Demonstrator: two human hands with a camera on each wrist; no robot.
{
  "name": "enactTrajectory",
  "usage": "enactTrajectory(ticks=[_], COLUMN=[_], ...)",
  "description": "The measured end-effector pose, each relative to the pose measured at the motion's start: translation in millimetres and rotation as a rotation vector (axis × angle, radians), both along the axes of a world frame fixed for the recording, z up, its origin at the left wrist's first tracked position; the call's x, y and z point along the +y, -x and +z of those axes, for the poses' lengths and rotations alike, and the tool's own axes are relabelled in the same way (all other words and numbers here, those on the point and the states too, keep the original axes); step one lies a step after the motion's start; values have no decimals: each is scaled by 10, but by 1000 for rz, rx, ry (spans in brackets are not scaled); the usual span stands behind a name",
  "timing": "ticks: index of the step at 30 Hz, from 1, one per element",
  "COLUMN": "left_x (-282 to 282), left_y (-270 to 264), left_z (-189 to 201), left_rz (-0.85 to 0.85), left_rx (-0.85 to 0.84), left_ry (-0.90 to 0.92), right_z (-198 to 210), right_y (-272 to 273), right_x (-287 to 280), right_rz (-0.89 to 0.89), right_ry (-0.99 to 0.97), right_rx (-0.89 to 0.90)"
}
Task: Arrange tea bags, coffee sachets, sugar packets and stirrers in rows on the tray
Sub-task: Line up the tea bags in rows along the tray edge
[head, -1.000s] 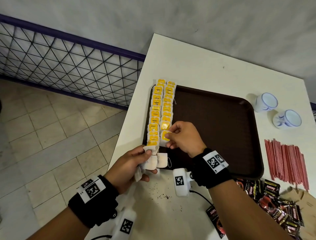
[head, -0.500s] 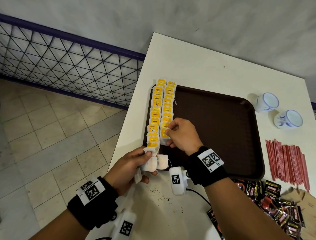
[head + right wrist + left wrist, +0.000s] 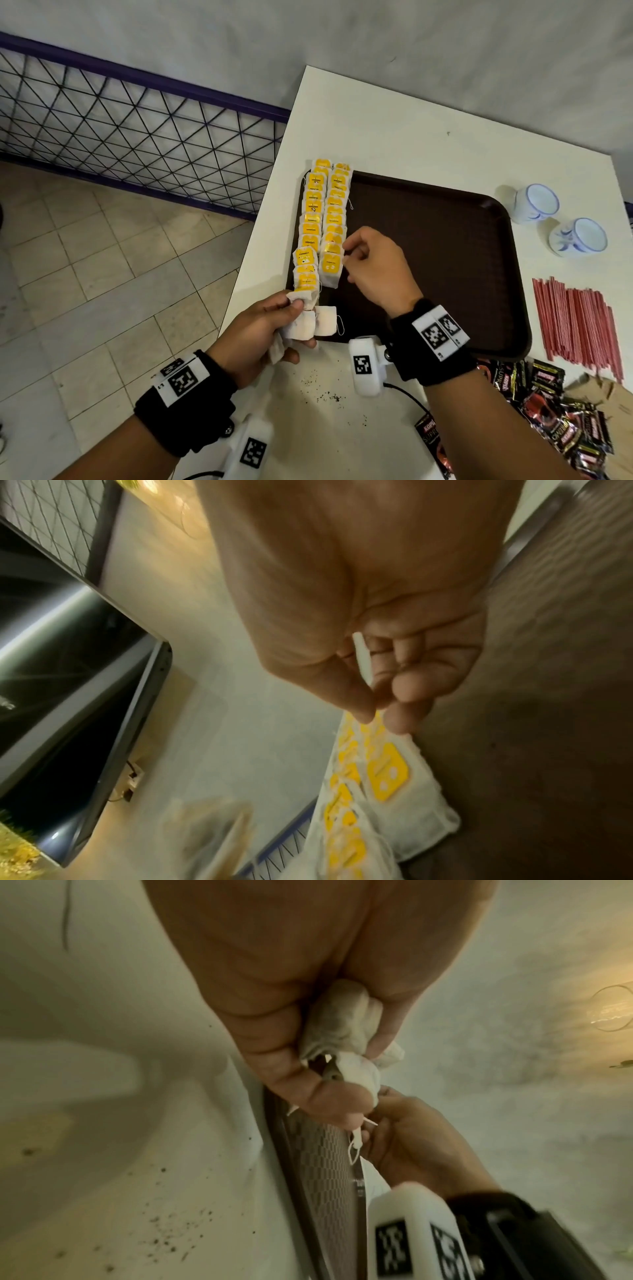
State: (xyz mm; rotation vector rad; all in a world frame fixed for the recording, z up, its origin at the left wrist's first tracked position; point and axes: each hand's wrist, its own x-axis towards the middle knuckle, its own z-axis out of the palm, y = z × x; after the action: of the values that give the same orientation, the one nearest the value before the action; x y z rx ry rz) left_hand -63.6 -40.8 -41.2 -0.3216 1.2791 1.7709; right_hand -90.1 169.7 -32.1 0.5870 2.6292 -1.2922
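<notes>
A bunch of tea bags is gripped in the left hand at the near-left corner of the brown tray; the right hand is held loosely curled, nothing seen in its grasp, just beside the nearest bag of the second yellow-tagged row; two rows are laid along the tray's left edge.
</notes>
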Motion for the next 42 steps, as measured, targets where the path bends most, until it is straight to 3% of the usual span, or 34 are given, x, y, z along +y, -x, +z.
enactTrajectory(ticks=[3, 6, 13, 17, 23, 30, 36, 42], left_x=[22, 56, 130, 77, -45, -95, -54, -20], left_y=[61, 111, 96, 125, 208, 201, 166, 178], left_z=[32, 54, 44, 61, 51, 31, 46, 63], left_rz=[39, 76, 47, 46, 84, 103, 51, -4], left_rx=[-26, -61, -75, -13, 54, 66, 76, 111], left_ry=[-29, -60, -41, -32, -19, 25, 30, 69], right_z=[128, 150, 12, 112, 78, -12, -125, -152], right_y=[-236, -470, -593, -573, -443, -265, -138, -159], right_x=[92, 129, 86, 158, 245, 141, 28, -21], right_rz=[224, 375, 289, 197, 109, 179, 124, 68], right_ry=[102, 304, 472, 545, 419, 280, 81, 3], right_rx=[100, 85, 207, 181, 28, -200, -115, -72])
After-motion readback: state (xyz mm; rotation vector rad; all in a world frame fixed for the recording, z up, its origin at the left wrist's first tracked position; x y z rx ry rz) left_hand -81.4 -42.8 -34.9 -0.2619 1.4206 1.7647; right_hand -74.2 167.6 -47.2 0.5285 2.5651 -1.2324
